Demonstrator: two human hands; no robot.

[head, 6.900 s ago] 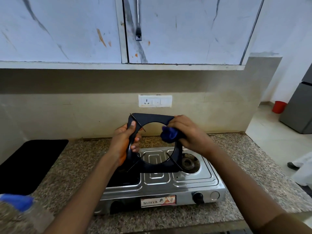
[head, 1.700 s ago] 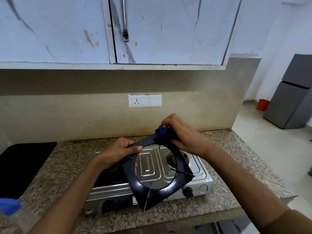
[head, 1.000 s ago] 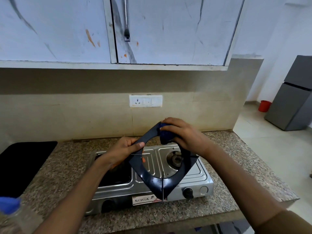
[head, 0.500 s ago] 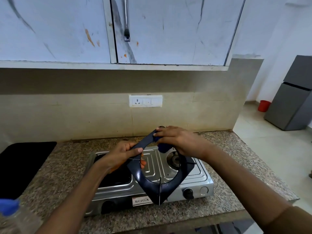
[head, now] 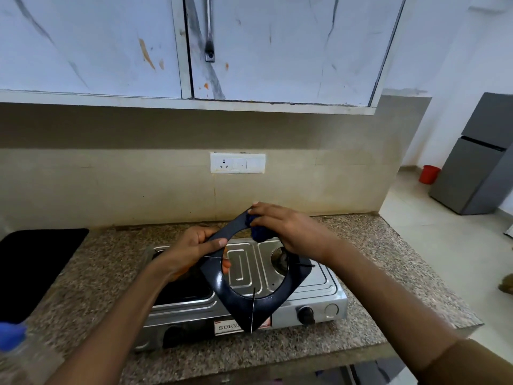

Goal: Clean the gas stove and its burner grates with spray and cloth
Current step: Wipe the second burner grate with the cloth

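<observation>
A steel two-burner gas stove [head: 319, 295] sits on the granite counter. Above it I hold a black square burner grate [head: 251, 307] tilted on one corner, its ring open in the middle. My left hand [head: 191, 251] grips the grate's left side, thumb on top. My right hand [head: 286, 229] pinches a bunched dark blue cloth [head: 259, 232] against the grate's upper corner. The right burner [head: 280, 258] lies bare under the grate. A clear spray bottle with a blue cap [head: 12, 336] stands blurred at the lower left.
A black mat [head: 36, 262] lies on the counter [head: 388, 262] to the left. Wall cupboards [head: 249, 51] hang overhead, with a socket plate [head: 237, 163] on the backsplash. A grey fridge [head: 483, 157] and a red bucket [head: 429, 173] stand on the floor to the right.
Over the last seconds the grate has turned in my hands from upright to tilted on a corner. My right hand with the cloth has slid along the upper edge to the top corner.
</observation>
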